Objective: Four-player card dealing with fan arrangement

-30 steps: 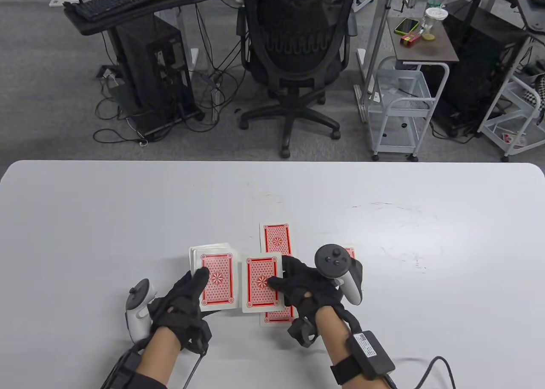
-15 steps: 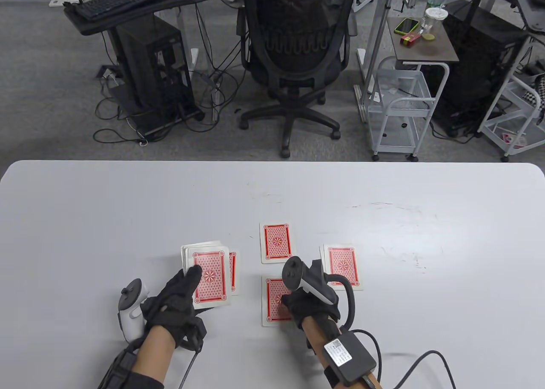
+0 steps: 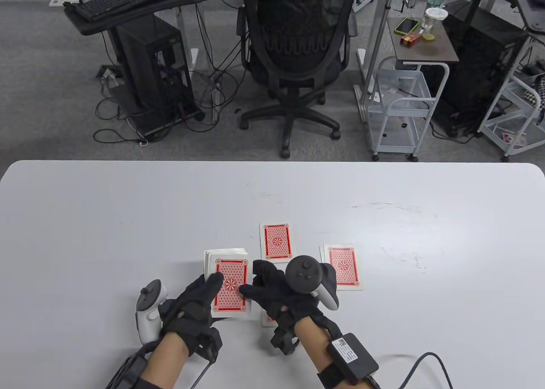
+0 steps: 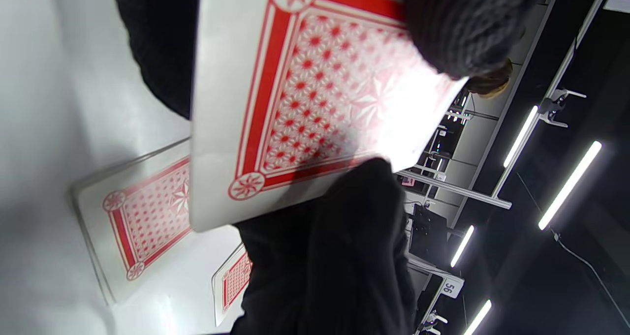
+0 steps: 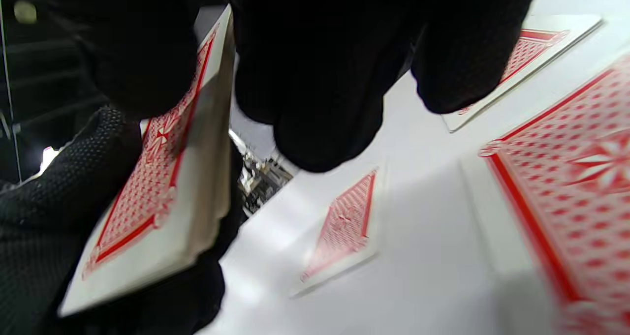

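Stack of red-backed white-bordered playing cards (image 3: 228, 282): face down, cradled in left gloved hand (image 3: 191, 308), lifted off white tabletop (image 3: 106, 218); right wrist view shows air under the stack's lower edge. Left thumb (image 3: 213, 280) laid across the top card's left side, other fingers wrapped beneath — clamped on the pack, presumably to keep it square while the top card slides free.

Right gloved hand (image 3: 272, 293) reaching in from the right; thumb tip (image 3: 246, 290) touching the top card's right edge. Right wrist view: dark fingers (image 5: 305, 79) bunched at the stack's upper corner. Whether a card is actually pinched between them cannot be told; looks like the start of a peel for the next deal.

Dealt so far, all face down on the table:
- single red-backed card at the far position (image 3: 276, 243), upright, apart from the rest;
- red-backed cards to the right (image 3: 342, 266), a second white edge peeking out on the left, so probably two, slightly offset;
- near red-backed card (image 3: 268, 319), mostly hidden under the right hand;
- card under the stack, seen in left wrist view (image 4: 142, 217), probably the left player's.

Layout consistent with four positions around a centre. Deal judged early; pack thick, fans barely begun.
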`<state>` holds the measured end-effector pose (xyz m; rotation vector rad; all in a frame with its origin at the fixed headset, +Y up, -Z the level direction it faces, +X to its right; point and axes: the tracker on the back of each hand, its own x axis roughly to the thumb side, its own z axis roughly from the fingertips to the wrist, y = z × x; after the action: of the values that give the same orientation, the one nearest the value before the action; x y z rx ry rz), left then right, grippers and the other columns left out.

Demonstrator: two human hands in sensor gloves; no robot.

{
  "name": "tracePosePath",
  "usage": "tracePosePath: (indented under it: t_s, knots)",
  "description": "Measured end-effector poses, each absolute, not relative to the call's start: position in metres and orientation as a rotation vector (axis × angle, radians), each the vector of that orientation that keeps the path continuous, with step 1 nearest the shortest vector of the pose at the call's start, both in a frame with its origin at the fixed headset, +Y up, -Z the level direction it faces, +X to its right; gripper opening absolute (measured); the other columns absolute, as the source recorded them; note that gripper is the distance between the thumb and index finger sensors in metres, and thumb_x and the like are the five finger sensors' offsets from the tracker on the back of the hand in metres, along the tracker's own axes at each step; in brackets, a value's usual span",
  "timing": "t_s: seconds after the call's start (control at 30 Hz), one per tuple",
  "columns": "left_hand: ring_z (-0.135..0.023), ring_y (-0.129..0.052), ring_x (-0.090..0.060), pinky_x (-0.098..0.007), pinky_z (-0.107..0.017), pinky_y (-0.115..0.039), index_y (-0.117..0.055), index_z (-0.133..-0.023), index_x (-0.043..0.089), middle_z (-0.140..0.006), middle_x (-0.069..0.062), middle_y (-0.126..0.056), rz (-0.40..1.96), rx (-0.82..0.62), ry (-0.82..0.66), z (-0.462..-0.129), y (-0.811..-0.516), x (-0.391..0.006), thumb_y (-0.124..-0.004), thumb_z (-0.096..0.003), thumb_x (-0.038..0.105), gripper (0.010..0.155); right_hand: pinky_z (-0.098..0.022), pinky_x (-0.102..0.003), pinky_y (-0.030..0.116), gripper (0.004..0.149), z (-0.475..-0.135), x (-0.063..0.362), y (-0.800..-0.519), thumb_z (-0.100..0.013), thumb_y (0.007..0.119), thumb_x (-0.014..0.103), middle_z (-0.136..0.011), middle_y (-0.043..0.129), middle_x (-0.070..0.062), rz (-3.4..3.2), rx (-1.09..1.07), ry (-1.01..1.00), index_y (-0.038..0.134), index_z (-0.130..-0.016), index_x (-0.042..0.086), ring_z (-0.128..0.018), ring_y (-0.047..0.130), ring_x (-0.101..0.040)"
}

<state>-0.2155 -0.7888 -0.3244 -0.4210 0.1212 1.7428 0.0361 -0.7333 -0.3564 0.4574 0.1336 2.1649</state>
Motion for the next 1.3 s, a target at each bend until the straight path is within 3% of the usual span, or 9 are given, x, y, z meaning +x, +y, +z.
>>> tracePosePath:
  t_s: [0.07, 0.2, 0.33, 0.53, 0.73, 1.03, 1.17, 1.3]
  knots:
    - [-0.072, -0.102, -0.026, -0.045, -0.05, -0.089, -0.072, -0.095, 0.03, -0.089, 0.007, -0.09, 1.737, -0.419, 0.142, -0.323, -0.789, -0.215, -0.081, -0.0499, 0.053, 0.051, -0.051, -0.058, 0.075, 0.065, -0.354, 0.039, -0.735, -0.046, 0.092, 0.038, -0.07, 0.088, -0.002, 2.149, 0.341, 0.173, 0.068, -0.095, 0.003, -0.043, 0.106, -0.02]
    - [-0.075, -0.1, -0.028, -0.046, -0.051, -0.088, -0.069, -0.097, 0.029, -0.092, 0.006, -0.088, 1.764, -0.53, 0.114, -0.325, -0.791, -0.217, -0.079, -0.051, 0.052, 0.052, -0.051, -0.057, 0.076, 0.063, -0.358, 0.046, -0.74, -0.046, 0.091, 0.034, -0.069, 0.091, -0.001, 2.088, 0.341, 0.233, 0.068, -0.095, 0.002, -0.046, 0.108, -0.019]
    - [-0.074, -0.101, -0.027, -0.045, -0.05, -0.089, -0.07, -0.097, 0.029, -0.091, 0.006, -0.089, 1.788, -0.492, 0.123, -0.327, -0.787, -0.229, -0.078, -0.051, 0.052, 0.052, -0.051, -0.056, 0.076, 0.063, -0.363, 0.05, -0.739, -0.047, 0.09, 0.03, -0.07, 0.091, -0.003, 1.979, 0.317, 0.285, 0.065, -0.097, 0.001, -0.045, 0.108, -0.02]
    - [-0.075, -0.101, -0.027, -0.045, -0.052, -0.088, -0.069, -0.097, 0.03, -0.092, 0.007, -0.088, 1.786, -0.313, 0.272, -0.335, -0.786, -0.284, -0.078, -0.0517, 0.052, 0.051, -0.047, -0.053, 0.077, 0.071, -0.388, 0.041, -0.723, -0.05, 0.088, 0.031, -0.073, 0.088, -0.004, 2.067, 0.278, 0.284, 0.054, -0.103, -0.003, -0.035, 0.102, -0.016]
    - [-0.076, -0.1, -0.027, -0.044, -0.052, -0.088, -0.068, -0.098, 0.03, -0.093, 0.007, -0.087, 1.835, -0.204, 0.427, -0.334, -0.792, -0.33, -0.077, -0.0526, 0.053, 0.052, -0.046, -0.052, 0.078, 0.078, -0.429, -0.013, -0.725, -0.052, 0.086, 0.033, -0.076, 0.082, -0.004, 2.331, 0.277, 0.392, 0.043, -0.106, -0.003, -0.031, 0.099, -0.011]
    - [-0.076, -0.1, -0.027, -0.044, -0.052, -0.088, -0.068, -0.098, 0.03, -0.093, 0.007, -0.087, 1.877, -0.21, 0.41, -0.336, -0.792, -0.329, -0.077, -0.0527, 0.053, 0.051, -0.044, -0.046, 0.081, 0.082, -0.449, -0.08, -0.75, -0.051, 0.086, 0.039, -0.073, 0.084, -0.002, 2.995, 0.177, 0.486, 0.042, -0.106, -0.004, -0.027, 0.099, -0.004]
    - [-0.076, -0.1, -0.026, -0.044, -0.052, -0.088, -0.068, -0.098, 0.03, -0.093, 0.007, -0.087, 1.867, -0.223, 0.403, -0.338, -0.793, -0.325, -0.077, -0.0527, 0.053, 0.051, -0.045, -0.046, 0.081, 0.081, -0.45, -0.083, -0.758, -0.051, 0.085, 0.045, -0.073, 0.086, -0.002, 3.15, 0.175, 0.494, 0.046, -0.106, 0.0, -0.028, 0.099, -0.004]
    - [-0.076, -0.101, -0.027, -0.044, -0.052, -0.088, -0.068, -0.098, 0.03, -0.093, 0.007, -0.088, 1.882, -0.24, 0.392, -0.338, -0.794, -0.319, -0.078, -0.0525, 0.053, 0.051, -0.048, -0.05, 0.077, 0.078, -0.444, -0.066, -0.743, -0.055, 0.078, 0.049, -0.079, 0.083, -0.006, 2.902, 0.201, 0.465, 0.046, -0.107, 0.001, -0.038, 0.101, -0.011]
